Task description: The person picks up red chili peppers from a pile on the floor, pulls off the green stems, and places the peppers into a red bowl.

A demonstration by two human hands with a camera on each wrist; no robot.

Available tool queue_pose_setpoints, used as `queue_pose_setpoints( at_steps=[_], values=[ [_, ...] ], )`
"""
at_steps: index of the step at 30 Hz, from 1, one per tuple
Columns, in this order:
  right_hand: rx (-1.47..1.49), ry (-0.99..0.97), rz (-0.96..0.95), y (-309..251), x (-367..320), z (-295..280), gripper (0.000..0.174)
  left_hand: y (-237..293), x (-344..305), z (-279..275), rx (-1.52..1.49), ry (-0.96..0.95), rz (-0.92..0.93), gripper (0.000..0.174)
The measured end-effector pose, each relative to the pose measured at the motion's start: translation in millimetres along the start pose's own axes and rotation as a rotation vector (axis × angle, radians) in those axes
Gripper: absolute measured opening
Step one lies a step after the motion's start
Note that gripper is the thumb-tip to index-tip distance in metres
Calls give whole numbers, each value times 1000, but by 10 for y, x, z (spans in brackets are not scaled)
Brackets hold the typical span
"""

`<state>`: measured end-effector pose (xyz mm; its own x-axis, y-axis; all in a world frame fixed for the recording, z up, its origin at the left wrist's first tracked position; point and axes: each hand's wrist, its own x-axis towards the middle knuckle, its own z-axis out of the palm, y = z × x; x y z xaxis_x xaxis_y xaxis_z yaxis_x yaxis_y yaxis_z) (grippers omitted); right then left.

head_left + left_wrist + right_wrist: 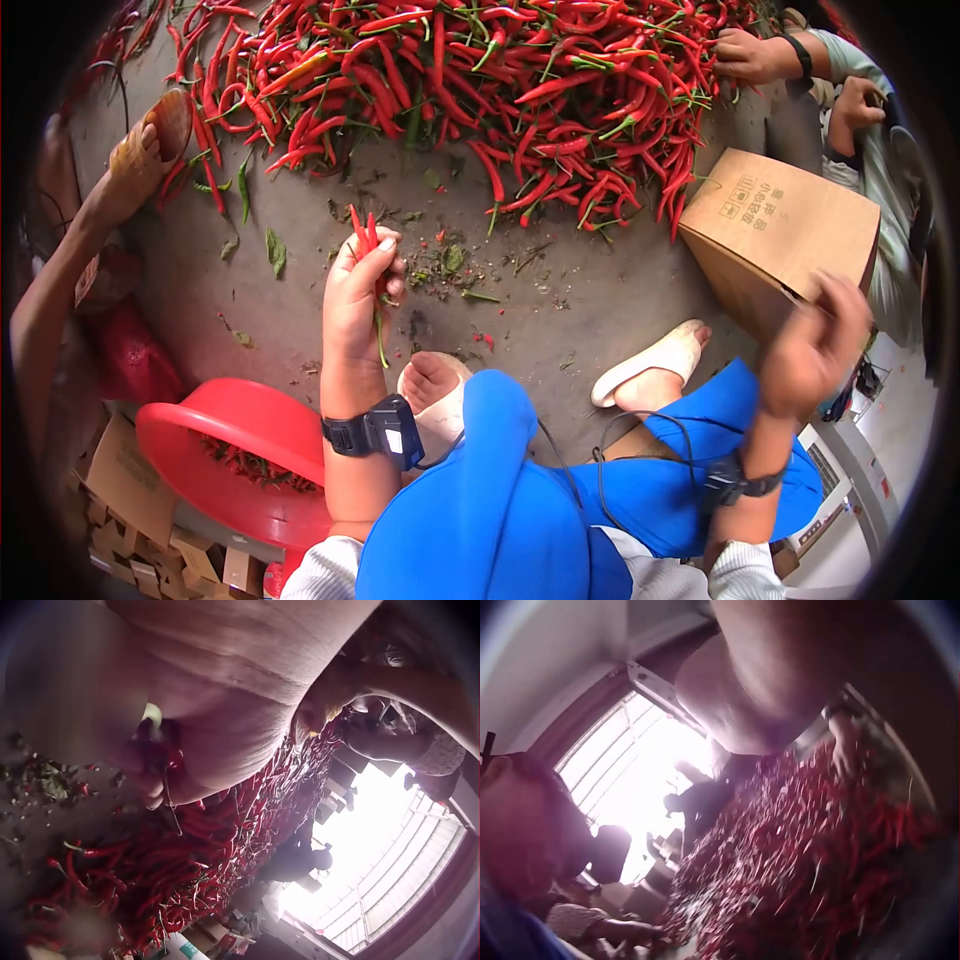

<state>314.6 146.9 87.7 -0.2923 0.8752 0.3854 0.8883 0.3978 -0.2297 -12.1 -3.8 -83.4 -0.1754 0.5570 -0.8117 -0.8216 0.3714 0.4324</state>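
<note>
My left hand (352, 290) grips a few red chili peppers (366, 236) in the head view, their tips above the thumb and a green stem hanging below the fist. Much of that bunch is hidden by the fingers in the left wrist view. Blurred by motion, my right hand (812, 350) is at the near side of a cardboard box (790, 210), fingers loosely bent with nothing visible in them. A large heap of red chilies (520, 85) covers the floor ahead of both hands.
A red plastic basin (215, 405) with chilies inside stands at the lower left. Another person's hand (750, 55) reaches into the heap at the upper right, and someone's sandaled foot (140, 160) is at left. Leaves and stem scraps (455, 260) litter the floor.
</note>
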Motion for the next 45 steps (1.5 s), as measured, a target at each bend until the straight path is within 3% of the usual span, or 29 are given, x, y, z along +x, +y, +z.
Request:
queue_pose_setpoints(
  at_steps=[3, 6, 8, 10, 17, 19, 20, 21, 23, 25, 31, 35, 39, 41, 45],
  values=[
    [137, -631, 217, -369, -106, 805, 40, -24, -25, 86, 0, -36, -23, 11],
    [39, -543, 262, -233, -416, 1628, 67, 47, -104, 146, 49, 0, -27, 11],
    [19, -616, 338, -378, -395, 1746, 69, 59, -82, 48, 35, -4, 20, 11],
    [125, -580, 290, -513, -546, 1879, 67, 79, -77, -6, 15, 4, 35, 11],
    [627, -876, 196, -830, -719, 1722, 37, 94, -57, -12, -28, 13, 8, 12],
    [624, -856, 353, -693, -763, 1672, 26, 107, -70, -39, -50, 3, -6, 12],
    [525, -837, 420, -601, -763, 1652, 31, 107, -66, -48, -55, 11, -4, 12],
    [321, -698, 240, -552, -711, 1602, 33, 106, -58, -54, -59, 19, -1, 12],
    [117, -486, 56, -526, -620, 1542, 37, 103, -37, -49, -64, 29, 3, 12],
    [127, -380, -58, -650, -478, 1562, 36, 101, -18, -25, -60, 32, 5, 12],
    [318, -523, -208, -1406, -380, 2008, 34, 87, -27, -66, -46, 16, 26, 12],
    [264, -744, -488, -1459, -681, 2007, 39, 147, -55, -113, -79, 41, 45, 12],
    [190, -643, -319, -960, -687, 1865, 43, 145, -42, -127, -104, 29, 39, 12],
    [76, -561, -266, -659, -692, 1762, 37, 126, -36, -122, -109, 27, 28, 12],
    [167, -489, -61, -508, -713, 1662, 26, 92, 2, -97, -114, 10, 15, 12]
  ],
)
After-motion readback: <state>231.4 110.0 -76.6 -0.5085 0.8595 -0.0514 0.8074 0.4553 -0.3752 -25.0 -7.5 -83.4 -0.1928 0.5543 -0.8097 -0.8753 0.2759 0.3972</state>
